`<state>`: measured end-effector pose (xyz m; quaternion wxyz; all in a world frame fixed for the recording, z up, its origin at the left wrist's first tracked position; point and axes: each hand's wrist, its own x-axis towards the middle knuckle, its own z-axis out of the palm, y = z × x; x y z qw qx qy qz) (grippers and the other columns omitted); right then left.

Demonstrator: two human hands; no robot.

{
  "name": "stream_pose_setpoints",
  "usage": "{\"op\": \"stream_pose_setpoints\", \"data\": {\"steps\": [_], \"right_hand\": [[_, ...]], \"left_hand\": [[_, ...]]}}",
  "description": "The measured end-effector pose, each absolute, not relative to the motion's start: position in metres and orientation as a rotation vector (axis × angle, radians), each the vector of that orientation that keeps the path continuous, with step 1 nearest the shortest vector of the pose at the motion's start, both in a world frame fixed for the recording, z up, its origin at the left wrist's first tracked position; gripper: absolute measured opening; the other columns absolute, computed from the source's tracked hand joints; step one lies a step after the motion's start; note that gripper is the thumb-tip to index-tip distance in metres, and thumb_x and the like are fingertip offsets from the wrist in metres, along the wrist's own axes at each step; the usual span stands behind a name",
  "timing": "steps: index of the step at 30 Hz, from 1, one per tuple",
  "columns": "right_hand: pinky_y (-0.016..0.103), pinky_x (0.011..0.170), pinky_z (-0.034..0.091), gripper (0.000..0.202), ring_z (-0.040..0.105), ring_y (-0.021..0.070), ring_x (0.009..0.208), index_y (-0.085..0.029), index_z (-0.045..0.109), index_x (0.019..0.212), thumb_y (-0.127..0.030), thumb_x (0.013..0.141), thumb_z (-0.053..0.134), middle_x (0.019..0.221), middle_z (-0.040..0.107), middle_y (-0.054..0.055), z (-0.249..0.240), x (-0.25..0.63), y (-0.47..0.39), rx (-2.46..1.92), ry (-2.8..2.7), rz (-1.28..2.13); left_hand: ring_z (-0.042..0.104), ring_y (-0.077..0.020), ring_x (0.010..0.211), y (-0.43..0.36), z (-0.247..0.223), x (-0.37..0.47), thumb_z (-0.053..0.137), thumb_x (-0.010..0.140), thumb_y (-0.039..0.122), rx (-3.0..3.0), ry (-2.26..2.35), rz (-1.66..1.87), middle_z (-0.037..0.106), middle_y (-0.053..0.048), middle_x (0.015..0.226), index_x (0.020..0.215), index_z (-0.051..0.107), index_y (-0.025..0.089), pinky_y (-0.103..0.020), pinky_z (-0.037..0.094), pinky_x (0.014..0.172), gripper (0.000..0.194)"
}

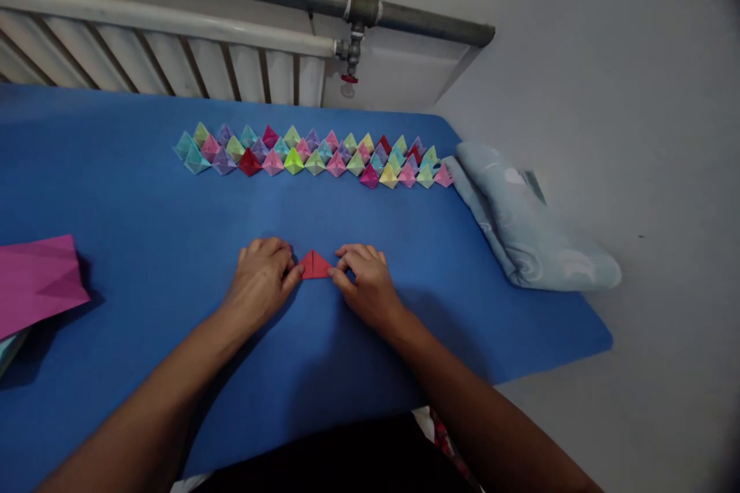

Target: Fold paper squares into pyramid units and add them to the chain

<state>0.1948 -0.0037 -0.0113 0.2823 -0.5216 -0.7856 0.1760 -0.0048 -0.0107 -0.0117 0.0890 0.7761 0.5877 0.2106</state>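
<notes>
So the left hand (263, 277) has its thumb on the left corner of a small red paper triangle (315, 265), and the right hand (365, 281) is at the right corner, fingers curled (can't tell if either one is really pinching it). The triangle's on the blue table (231, 400), between the hands. Beyond it are rows of colorful folded paper pieces (315, 162), with a folded light-blue cloth (526, 227) at their right end. Pink paper (40, 277) sits near the left edge, and there's a white radiator (173, 65) on the far side.
</notes>
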Motion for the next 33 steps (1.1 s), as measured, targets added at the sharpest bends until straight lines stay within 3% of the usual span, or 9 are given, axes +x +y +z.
{"op": "stream_pose_setpoints", "data": {"steps": [21, 24, 27, 33], "right_hand": [[0.033, 0.084, 0.033, 0.015, 0.057, 0.0196, 0.097, -0.019, 0.057, 0.072, -0.019, 0.086, 0.060, 0.101, 0.068, 0.005, -0.010, 0.192, -0.005, -1.439, -2.123, 0.434], [0.033, 0.083, 0.033, 0.007, 0.055, 0.0194, 0.096, -0.019, 0.064, 0.084, -0.018, 0.088, 0.059, 0.102, 0.067, 0.006, -0.009, 0.192, -0.006, -1.428, -2.200, 0.379], [0.033, 0.083, 0.032, 0.021, 0.052, 0.0193, 0.096, -0.023, 0.069, 0.103, -0.014, 0.091, 0.055, 0.105, 0.066, 0.006, -0.011, 0.193, -0.008, -1.314, -2.345, 0.287], [0.036, 0.082, 0.029, 0.031, 0.050, 0.0188, 0.093, -0.033, 0.069, 0.116, -0.016, 0.095, 0.053, 0.105, 0.066, 0.005, -0.016, 0.195, -0.009, -1.153, -2.553, 0.227]], "left_hand": [[0.054, -0.0277, 0.092, -0.013, -0.003, 0.002, 0.052, 0.092, 0.031, 2.355, 1.845, 0.450, 0.066, -0.010, 0.096, 0.075, 0.064, 0.017, -0.041, 0.040, 0.077, 0.024], [0.053, -0.0273, 0.091, -0.013, -0.004, 0.002, 0.052, 0.092, 0.030, 2.367, 1.845, 0.455, 0.066, -0.010, 0.095, 0.077, 0.064, 0.016, -0.041, 0.040, 0.076, 0.023], [0.053, -0.0276, 0.091, -0.013, -0.006, 0.000, 0.052, 0.092, 0.031, 2.374, 1.838, 0.462, 0.066, -0.011, 0.096, 0.078, 0.064, 0.016, -0.041, 0.041, 0.076, 0.023], [0.054, -0.0268, 0.089, -0.012, -0.010, -0.001, 0.052, 0.091, 0.031, 2.408, 1.832, 0.505, 0.065, -0.011, 0.093, 0.076, 0.064, 0.017, -0.040, 0.041, 0.074, 0.024]]}}
